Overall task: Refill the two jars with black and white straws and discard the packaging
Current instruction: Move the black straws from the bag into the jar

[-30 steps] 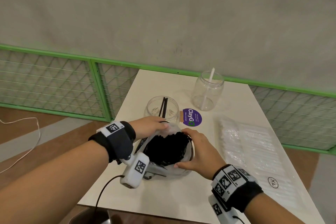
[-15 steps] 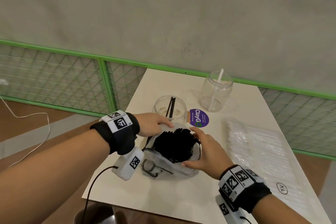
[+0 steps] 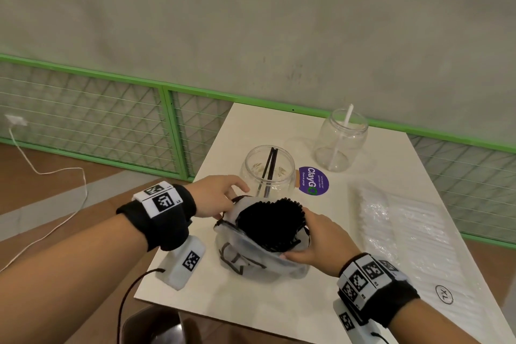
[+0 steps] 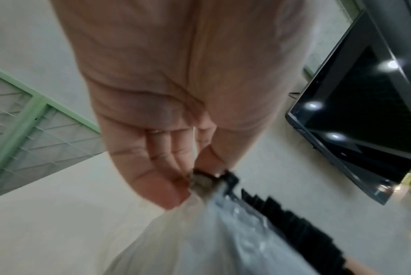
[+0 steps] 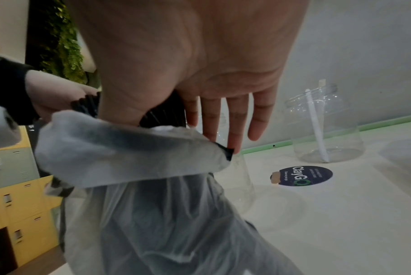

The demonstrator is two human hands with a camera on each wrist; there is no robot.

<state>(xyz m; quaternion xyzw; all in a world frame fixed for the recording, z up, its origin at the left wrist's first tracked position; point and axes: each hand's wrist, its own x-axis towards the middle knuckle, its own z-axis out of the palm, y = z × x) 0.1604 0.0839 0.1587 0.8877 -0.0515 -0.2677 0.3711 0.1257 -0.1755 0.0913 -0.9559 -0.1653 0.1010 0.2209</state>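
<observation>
A clear plastic bag (image 3: 251, 262) of black straws (image 3: 269, 220) stands on the white table (image 3: 279, 304) in front of me, the straw ends poking out of its mouth. My left hand (image 3: 230, 202) pinches the bag's left rim (image 4: 200, 181). My right hand (image 3: 312, 234) holds the bag's right side, thumb on the near wall, fingers (image 5: 223, 126) behind the folded rim (image 5: 129, 148). Just behind stands a glass jar (image 3: 269, 173) with a few black straws. A second jar (image 3: 340, 139) farther right holds one white straw.
A flat pack of white straws (image 3: 405, 234) lies along the table's right side. A purple round sticker (image 3: 314, 184) sits between the jars. A dark bin (image 3: 152, 327) stands below the table's near edge. A green mesh fence (image 3: 167, 126) runs behind.
The bag's rim has come down around the black straws, so more of the bundle shows. My left hand slid from the bag's top to its left rim. My head turned left.
</observation>
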